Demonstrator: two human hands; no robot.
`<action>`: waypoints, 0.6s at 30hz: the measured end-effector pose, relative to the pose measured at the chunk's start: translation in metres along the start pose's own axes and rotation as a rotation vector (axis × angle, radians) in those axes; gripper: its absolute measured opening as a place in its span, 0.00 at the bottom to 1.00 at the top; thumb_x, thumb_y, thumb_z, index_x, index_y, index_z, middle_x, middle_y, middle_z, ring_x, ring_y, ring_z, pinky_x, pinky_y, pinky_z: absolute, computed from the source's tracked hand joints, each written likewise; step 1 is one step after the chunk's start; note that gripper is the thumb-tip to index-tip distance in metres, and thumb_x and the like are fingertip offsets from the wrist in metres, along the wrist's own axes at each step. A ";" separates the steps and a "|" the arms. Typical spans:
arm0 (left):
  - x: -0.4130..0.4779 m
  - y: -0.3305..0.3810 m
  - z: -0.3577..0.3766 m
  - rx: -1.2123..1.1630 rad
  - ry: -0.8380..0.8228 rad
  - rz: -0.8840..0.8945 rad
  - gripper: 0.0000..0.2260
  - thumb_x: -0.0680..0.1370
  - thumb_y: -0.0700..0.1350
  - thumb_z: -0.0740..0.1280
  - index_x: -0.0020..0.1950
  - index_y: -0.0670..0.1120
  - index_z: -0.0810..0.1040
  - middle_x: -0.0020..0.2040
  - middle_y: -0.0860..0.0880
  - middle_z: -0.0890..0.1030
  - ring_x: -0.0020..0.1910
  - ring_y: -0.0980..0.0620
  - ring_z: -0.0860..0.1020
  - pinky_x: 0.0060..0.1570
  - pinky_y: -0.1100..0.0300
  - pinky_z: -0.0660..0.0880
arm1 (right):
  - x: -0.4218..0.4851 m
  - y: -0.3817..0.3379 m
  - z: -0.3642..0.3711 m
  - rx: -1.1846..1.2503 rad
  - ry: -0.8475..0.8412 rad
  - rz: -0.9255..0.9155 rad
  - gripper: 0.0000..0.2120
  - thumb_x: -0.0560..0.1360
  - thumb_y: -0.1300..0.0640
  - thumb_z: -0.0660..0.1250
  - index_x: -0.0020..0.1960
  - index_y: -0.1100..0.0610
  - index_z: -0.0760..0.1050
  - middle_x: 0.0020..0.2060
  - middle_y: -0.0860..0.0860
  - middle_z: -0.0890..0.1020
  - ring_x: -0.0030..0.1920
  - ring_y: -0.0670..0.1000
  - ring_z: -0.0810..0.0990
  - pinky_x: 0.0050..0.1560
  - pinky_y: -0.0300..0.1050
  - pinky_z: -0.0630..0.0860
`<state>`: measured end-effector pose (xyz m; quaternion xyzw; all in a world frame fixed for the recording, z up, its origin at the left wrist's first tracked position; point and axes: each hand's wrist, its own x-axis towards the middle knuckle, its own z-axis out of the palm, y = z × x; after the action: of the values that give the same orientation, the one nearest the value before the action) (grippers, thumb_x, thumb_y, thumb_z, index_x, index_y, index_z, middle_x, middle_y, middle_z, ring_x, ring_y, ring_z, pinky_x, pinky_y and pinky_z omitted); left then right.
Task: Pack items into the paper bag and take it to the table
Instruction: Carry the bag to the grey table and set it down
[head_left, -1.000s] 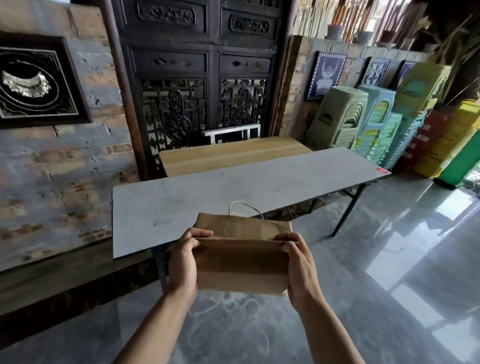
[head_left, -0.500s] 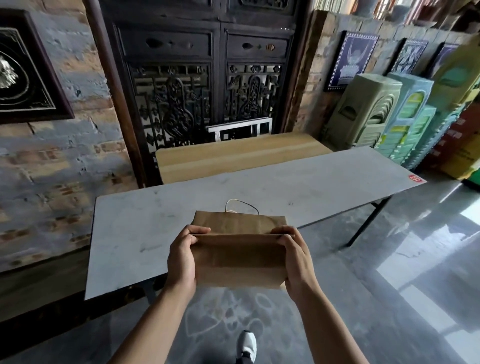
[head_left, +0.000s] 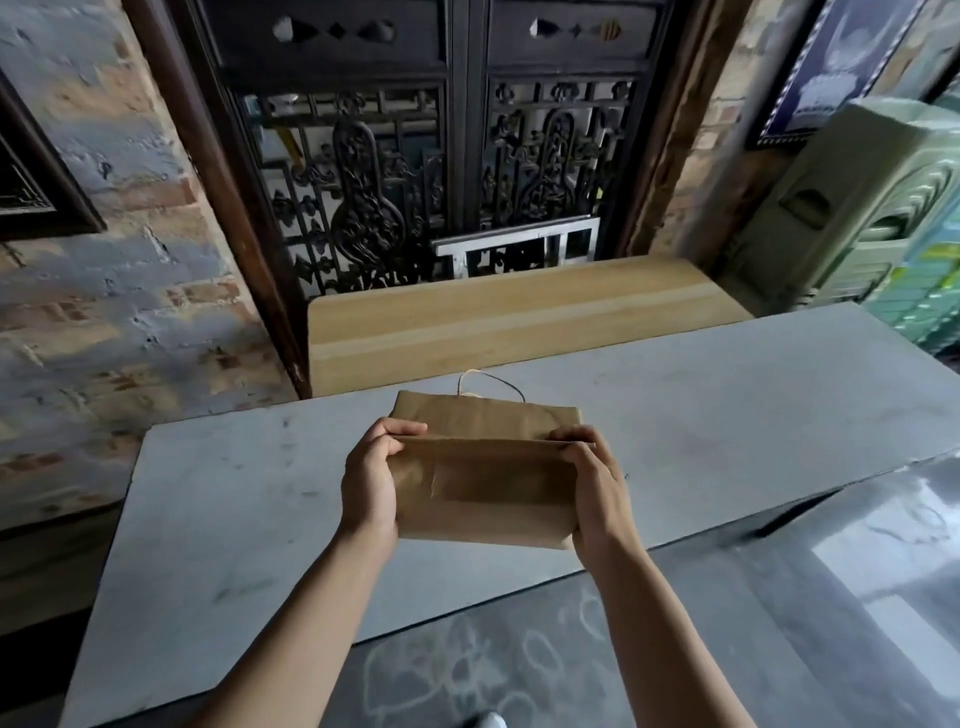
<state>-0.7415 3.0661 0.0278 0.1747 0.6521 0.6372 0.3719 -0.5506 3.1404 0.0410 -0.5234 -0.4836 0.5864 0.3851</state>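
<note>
I hold a brown paper bag (head_left: 483, 483) with its top folded over, a thin string handle sticking up at its far side. My left hand (head_left: 371, 478) grips the bag's left end and my right hand (head_left: 592, 488) grips its right end, thumbs on the fold. The bag hangs above the near part of the long grey table (head_left: 234, 499). What is inside the bag is hidden.
A wooden tabletop (head_left: 509, 317) stands behind the grey table, against a dark carved door (head_left: 457, 156). A brick wall (head_left: 104, 312) is at the left. Stacked green plastic stools (head_left: 857, 218) stand at the right. A polished floor (head_left: 857, 597) lies at the right and below.
I have walked closer to the grey table; the bag, held the same way in both hands, is now over the tabletop rather than short of its edge.
</note>
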 end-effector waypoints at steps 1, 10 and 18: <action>0.008 -0.002 0.003 0.001 0.005 -0.014 0.15 0.67 0.45 0.57 0.39 0.53 0.83 0.53 0.47 0.84 0.63 0.38 0.75 0.67 0.34 0.66 | 0.010 0.001 0.001 0.009 -0.009 0.021 0.09 0.66 0.55 0.60 0.43 0.51 0.78 0.41 0.44 0.84 0.43 0.49 0.76 0.43 0.47 0.68; 0.084 0.003 0.010 -0.017 0.020 -0.041 0.15 0.67 0.43 0.57 0.38 0.53 0.83 0.51 0.47 0.83 0.64 0.37 0.74 0.68 0.34 0.64 | 0.084 -0.007 0.040 -0.067 -0.035 0.048 0.10 0.64 0.57 0.63 0.43 0.48 0.77 0.37 0.41 0.84 0.40 0.47 0.77 0.38 0.43 0.70; 0.128 0.007 -0.004 -0.026 0.063 -0.030 0.13 0.65 0.43 0.60 0.37 0.54 0.83 0.50 0.48 0.84 0.61 0.40 0.77 0.65 0.36 0.69 | 0.114 -0.012 0.081 -0.121 -0.057 0.065 0.13 0.63 0.58 0.63 0.46 0.50 0.78 0.40 0.48 0.84 0.37 0.45 0.75 0.35 0.41 0.70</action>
<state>-0.8306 3.1540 0.0005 0.1398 0.6579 0.6451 0.3627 -0.6491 3.2388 0.0236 -0.5443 -0.5117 0.5828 0.3196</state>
